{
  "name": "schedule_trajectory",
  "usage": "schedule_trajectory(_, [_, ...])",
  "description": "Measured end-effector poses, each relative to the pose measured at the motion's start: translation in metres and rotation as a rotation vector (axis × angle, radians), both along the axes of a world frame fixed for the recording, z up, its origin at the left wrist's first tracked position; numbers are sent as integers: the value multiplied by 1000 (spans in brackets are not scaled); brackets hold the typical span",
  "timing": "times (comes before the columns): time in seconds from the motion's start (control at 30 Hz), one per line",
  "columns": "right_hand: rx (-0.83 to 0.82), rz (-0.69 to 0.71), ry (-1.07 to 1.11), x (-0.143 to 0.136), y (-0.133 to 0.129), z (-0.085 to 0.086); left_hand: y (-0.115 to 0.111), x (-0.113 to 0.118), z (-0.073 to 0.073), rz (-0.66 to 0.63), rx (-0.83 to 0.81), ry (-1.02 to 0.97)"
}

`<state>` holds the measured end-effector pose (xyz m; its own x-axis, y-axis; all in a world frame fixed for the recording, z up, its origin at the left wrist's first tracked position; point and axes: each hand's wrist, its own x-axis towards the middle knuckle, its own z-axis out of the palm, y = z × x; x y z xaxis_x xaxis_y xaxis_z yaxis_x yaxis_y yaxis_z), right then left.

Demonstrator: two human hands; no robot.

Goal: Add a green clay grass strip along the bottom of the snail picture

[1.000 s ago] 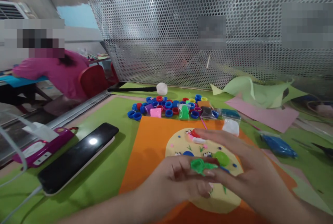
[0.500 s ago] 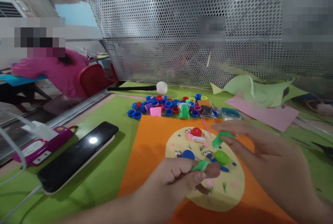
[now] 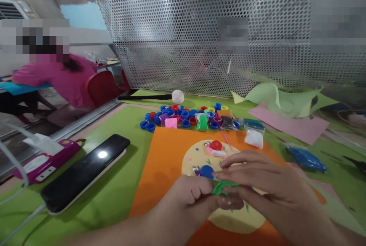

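Above the decorated pale-yellow paper round, my left hand (image 3: 197, 196) is closed, pinching soft green modelling clay (image 3: 224, 188) between thumb and fingers. My right hand (image 3: 271, 185) meets it from the other side, its thumb and fingers closing on the same clay. The fingers hide part of the clay. Beneath them, the yellow round (image 3: 190, 158) lies on an orange sheet (image 3: 160, 162). It carries a red bottle cap (image 3: 216, 146) and a blue bottle cap (image 3: 206, 171) with small clay figures beside them; its right part is covered by my hands.
Behind the sheet lie several coloured bottle caps (image 3: 185, 114) and bagged clay, including green clay (image 3: 203, 122) and white clay (image 3: 254, 139). A phone (image 3: 85, 173) and a magenta power strip (image 3: 51, 160) are at left. Blue clay (image 3: 305, 157) lies right. A person in pink (image 3: 57, 74) sits far left.
My right hand has moved left and down with its green piece to my left hand, so the two pieces now meet. The white and blue clay packets have come into view.
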<state>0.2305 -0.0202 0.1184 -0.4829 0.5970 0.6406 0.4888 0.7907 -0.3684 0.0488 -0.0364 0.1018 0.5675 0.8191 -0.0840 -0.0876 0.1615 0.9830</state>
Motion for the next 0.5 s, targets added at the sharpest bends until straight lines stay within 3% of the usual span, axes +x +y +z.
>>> schedule_trajectory(0.13, [-7, -242, 2, 7, 1, 7, 1, 2, -5, -30, -271, -298])
schedule_trajectory(0.2, [-4, -262, -28, 9, 2, 6, 2, 3, -10, -34, -337, -407])
schedule_trajectory(0.33, [-18, -74, -85, 6, 2, -4, 3, 2, -13, -40, -354, -453])
schedule_trajectory(0.5, [59, 146, -134, -1, 2, -14, 0, 2, -8, -216, -228, -458])
